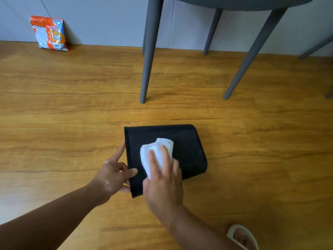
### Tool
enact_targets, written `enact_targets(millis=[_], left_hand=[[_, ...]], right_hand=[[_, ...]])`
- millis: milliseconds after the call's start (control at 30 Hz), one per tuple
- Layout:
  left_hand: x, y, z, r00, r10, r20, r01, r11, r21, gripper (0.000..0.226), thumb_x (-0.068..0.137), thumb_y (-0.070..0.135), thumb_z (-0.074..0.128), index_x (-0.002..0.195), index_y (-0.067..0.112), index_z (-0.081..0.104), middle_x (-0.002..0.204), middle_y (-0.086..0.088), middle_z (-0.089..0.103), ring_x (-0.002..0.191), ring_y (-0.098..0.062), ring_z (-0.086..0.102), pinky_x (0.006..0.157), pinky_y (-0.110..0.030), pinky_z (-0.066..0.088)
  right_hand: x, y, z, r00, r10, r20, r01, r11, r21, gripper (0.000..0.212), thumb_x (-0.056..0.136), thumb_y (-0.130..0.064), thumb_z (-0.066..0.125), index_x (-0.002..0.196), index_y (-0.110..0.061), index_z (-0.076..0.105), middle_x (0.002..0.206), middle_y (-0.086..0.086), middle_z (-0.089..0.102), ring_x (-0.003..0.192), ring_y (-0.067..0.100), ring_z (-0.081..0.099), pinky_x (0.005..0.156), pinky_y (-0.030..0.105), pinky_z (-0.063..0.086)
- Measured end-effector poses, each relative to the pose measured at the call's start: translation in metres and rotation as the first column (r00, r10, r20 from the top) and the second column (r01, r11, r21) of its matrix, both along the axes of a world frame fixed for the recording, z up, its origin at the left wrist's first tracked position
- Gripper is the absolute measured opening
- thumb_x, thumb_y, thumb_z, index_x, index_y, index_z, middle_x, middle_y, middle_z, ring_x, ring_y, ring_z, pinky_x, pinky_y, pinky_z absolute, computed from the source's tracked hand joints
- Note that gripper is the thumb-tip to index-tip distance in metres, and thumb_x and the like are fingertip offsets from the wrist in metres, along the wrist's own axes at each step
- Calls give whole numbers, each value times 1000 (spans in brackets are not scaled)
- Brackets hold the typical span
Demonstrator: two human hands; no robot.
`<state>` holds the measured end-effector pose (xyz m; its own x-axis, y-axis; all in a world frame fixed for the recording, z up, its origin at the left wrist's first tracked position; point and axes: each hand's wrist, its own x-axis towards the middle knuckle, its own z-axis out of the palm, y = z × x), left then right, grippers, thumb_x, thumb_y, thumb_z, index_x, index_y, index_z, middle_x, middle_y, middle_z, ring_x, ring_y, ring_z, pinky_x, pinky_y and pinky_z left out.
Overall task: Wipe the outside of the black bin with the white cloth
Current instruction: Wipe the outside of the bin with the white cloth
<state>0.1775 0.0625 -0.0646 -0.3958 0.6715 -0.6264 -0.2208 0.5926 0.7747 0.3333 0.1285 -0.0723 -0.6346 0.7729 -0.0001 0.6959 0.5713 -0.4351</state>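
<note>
The black bin (187,141) lies on its side on the wooden floor, its open end toward the left. My left hand (113,175) grips the bin's rim at that left end, thumb on top and fingers curled under the edge. My right hand (162,179) presses a folded white cloth (156,152) flat against the bin's upward-facing side, fingers spread over the cloth. Part of the cloth sticks out beyond my fingertips.
Grey chair legs (148,56) stand just behind the bin. An orange and blue packet (49,34) leans against the grey wall at the back left. A foot in a white sandal (242,238) shows at the bottom right. Wooden floor (63,114) surrounds the bin.
</note>
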Motion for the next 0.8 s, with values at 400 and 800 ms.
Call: enact_targets(millis=[400,800], left_hand=[[-3,1,1,1000,-3,25,3,1000,6,102,91,-5,70,149,64,22,85,-18,53,70,-28,65,64,-46,64],[-3,0,0,999,15,-39,-15,1000,7,99,88,-3,76,151,58,30,71,-10,55,60,-18,64,60,-46,64]], right_hand=[[27,140,-9,935,-298,193,297,954,38,67,90,-30,58,153,-23,36,162,4,25,122,38,45,103,42,41],[-42,66,-1,946,320,60,-324,942,91,73,81,-26,64,149,-31,38,159,-3,26,109,29,44,91,44,46]])
